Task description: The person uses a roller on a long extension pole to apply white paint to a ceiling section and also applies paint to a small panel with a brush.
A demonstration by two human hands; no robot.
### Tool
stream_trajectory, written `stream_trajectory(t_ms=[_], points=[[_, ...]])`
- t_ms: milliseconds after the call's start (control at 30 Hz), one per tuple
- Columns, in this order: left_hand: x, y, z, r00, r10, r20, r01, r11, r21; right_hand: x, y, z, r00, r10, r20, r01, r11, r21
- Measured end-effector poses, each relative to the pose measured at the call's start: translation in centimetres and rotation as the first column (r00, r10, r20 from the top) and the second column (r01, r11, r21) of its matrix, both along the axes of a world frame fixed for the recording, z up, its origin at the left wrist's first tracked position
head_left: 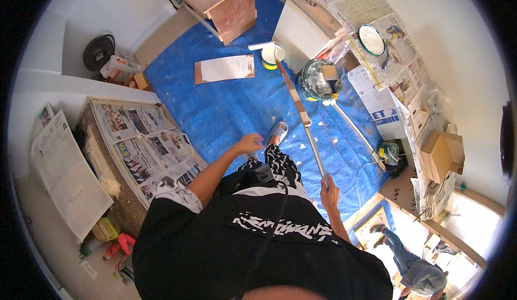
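Right hand [330,193] grips a pole [307,124], its roller [260,46] at the bucket [269,58]; loading seems underway, unfinished. Left hand [250,142]: grip unclear.

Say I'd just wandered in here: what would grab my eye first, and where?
Probably the bright blue sheet spread over the floor across the middle of the view. Against it, a long pole slants from the person's right grip up toward a white tub near the top centre. Newspaper pages also stand out, covering a surface on the left.
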State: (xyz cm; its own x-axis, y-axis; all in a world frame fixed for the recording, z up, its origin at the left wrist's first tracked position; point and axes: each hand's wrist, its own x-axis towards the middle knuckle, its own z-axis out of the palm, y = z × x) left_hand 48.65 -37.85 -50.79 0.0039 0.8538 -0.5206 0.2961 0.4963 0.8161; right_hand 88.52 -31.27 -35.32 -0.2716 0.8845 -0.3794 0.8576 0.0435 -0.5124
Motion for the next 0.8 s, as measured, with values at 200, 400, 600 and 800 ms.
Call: stream_trajectory(t_ms=[200, 400, 600, 800], points=[[-6.1, -14.2, -6.2, 0.938, 0.134, -0.319, -0.264, 0.874, -0.408, 1.0, 3.4, -2.3, 1.0, 0.025, -0.014, -0.025, 1.0, -0.008], [-4.0, -16.1, -0.8, 0.826, 0.473, -0.305, -0.56, 0.635, -0.533, -0.3, 8.9, -6.3, 0.994, 0.069, -0.08, -0.067, 0.997, 0.022], [-4.5, -18.8, -9.4, 0.633, 0.773, 0.048, -0.694, 0.594, -0.407, -1.9, 11.4, -5.8, 0.998, 0.056, -0.027, -0.057, 0.998, -0.037], [-3.8, -12.3, -4.3, 0.832, 0.525, -0.178, -0.554, 0.801, -0.226, -2.6, 12.5, -6.9, 0.997, 0.052, -0.049, -0.056, 0.995, -0.086]])
